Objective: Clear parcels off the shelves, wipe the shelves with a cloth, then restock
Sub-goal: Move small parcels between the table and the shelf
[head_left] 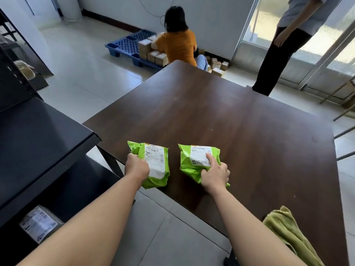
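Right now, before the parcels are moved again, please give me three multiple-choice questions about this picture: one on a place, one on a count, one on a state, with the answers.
1. Where does the green cloth lie?
A. In a bucket
B. On the table, at its near right corner
C. On a chair

2. How many green parcels lie on the table?
A. Four
B. Three
C. Two

3. What is the left hand doing?
A. Gripping the left green parcel
B. Hanging free
C. Wiping with a sponge

Answers:
1 B: the cloth lies bunched on the brown top.
2 C: only the left green parcel and the right green parcel, which the right hand grips, are there.
3 A: its fingers curl onto that parcel.
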`<state>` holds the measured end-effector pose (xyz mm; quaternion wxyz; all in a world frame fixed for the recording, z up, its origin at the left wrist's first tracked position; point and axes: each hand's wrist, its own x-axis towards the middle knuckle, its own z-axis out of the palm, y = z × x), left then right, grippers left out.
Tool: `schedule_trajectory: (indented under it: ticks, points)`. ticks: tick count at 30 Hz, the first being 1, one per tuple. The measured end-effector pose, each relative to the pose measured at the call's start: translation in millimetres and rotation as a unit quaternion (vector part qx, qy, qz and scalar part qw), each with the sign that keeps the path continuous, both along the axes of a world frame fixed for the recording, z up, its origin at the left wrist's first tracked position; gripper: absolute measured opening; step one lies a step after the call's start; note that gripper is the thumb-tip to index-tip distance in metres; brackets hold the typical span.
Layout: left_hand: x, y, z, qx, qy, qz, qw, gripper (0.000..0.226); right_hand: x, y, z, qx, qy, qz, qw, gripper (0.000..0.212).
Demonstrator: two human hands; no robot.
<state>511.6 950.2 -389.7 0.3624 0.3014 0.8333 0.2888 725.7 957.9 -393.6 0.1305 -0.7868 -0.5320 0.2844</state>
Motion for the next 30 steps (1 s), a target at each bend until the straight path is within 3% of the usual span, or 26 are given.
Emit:
schedule_trajectory:
  ticks: [9, 16, 24, 30]
  points:
    - [4, 20, -23, 0.005, -0.01, 0.054, 0.998, 0.022, 2, 30, -30, -0.006, 0.008, 0.014, 1.0, 0.06]
    - [14, 21, -22, -0.007, 0.002, 0.078, 0.997, 0.03, 11, 39, -34, -0.03, -0.011, 0.06, 0.998, 0.065]
    - [22, -11, 0, 0.002, -0.009, 0.092, 0.996, 0.05, 5, 24, -9, 0.056, -0.003, 0.141, 0.988, 0.058]
    - [23, -59, 24, 0.036, -0.008, 0.14, 0.989, 0.034, -26, 3, 10, 0.097, 0.034, 0.244, 0.964, 0.052]
